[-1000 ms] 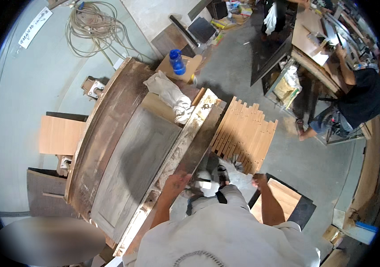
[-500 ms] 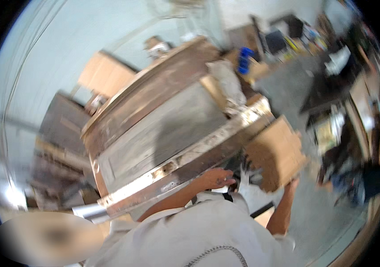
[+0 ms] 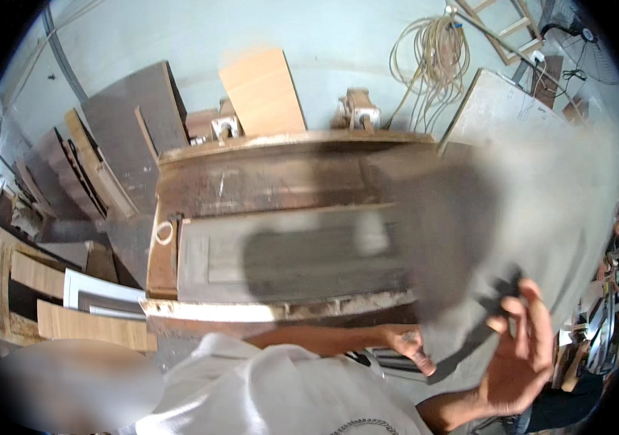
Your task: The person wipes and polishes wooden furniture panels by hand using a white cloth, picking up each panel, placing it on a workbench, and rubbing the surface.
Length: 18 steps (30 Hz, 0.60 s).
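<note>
A large pale grey sheet [image 3: 556, 210] fills the right side, smeared by motion; whether it is cloth or board I cannot tell. My right hand [image 3: 523, 351] is raised in front of its lower part, fingers apart and slightly curled, its shadow falling on the sheet. My left hand [image 3: 411, 349] is by the sheet's lower left edge, fingers stretched toward the lower right, nothing visible in them. Beyond my left forearm, a grey framed panel [image 3: 226, 250] lies flat on a worn wooden workbench [image 3: 266, 177]. The sheet hides the bench's right end.
A white ring [image 3: 164, 232] rests at the bench's left end. Behind stand a tan board [image 3: 262, 90], dark boards [image 3: 135, 109] and a coiled hose [image 3: 429, 58] on the wall. Plywood pieces [image 3: 92, 326] lie at the left. Clutter lines the far right.
My view has turned and levelled over the bench. The tan board at my right hand is no longer seen there; the big grey sheet now fills that side. My right hand has come up.
</note>
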Tool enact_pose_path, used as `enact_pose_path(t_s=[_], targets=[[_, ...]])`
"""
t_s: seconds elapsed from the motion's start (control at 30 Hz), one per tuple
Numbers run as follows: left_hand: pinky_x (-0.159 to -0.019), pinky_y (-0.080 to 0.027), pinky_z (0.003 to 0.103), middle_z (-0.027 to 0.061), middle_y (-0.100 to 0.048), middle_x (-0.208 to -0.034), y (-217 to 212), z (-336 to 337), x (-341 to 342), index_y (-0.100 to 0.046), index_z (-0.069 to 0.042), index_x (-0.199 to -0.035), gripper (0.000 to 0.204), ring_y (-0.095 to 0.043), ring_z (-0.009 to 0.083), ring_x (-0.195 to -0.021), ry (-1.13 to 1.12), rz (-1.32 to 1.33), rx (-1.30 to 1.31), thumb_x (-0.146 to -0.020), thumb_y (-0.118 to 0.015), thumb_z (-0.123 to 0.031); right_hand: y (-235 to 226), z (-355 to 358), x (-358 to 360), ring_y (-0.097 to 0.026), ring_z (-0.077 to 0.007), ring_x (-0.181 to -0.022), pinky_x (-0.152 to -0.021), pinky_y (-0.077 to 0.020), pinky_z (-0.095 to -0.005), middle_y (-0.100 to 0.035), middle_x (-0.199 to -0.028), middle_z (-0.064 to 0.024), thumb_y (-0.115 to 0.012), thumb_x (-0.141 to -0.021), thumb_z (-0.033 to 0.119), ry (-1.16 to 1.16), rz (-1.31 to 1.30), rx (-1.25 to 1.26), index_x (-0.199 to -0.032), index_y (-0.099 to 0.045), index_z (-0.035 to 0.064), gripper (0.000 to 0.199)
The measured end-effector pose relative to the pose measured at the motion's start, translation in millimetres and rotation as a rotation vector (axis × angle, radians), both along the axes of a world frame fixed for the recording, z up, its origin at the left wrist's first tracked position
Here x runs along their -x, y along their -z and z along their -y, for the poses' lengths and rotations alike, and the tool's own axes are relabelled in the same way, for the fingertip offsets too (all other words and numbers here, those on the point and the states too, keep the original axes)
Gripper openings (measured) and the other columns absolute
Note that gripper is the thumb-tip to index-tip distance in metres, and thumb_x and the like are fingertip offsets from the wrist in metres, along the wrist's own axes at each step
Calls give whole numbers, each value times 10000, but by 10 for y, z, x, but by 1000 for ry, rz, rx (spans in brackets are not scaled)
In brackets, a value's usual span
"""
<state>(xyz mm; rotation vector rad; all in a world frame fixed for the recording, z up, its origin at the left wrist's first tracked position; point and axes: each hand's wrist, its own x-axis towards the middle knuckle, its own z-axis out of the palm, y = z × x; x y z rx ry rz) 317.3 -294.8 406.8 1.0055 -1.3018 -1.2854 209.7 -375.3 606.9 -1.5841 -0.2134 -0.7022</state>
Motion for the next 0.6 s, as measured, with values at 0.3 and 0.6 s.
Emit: enact_pose_path(t_s=[0.3,0.6], targets=[[-1064,-300,489,110,-394,-1381,-28,-1369,-1310,-381,-59,-1348,604,-346,289,-1293,-751,-1496,337,-895,-547,-422,741,-181,-567,-543,-294,-1062,-929,-406,-370,-564,-1179,-226,-482,-961,256,1361,-124,1030,-1082,-592,-94,386],[-1080,-273,484,131,-328,-1423,715,-1783,-2007,-312,-27,-1378,665,-307,305,-1312,-1194,-1690,532,-909,-495,-461,1625,1263,-1435,-586,-330,-875,-806,-451,-435,-606,-1088,-207,-470,-881,558,1085,-1087,939,-1189,-536,16,627]])
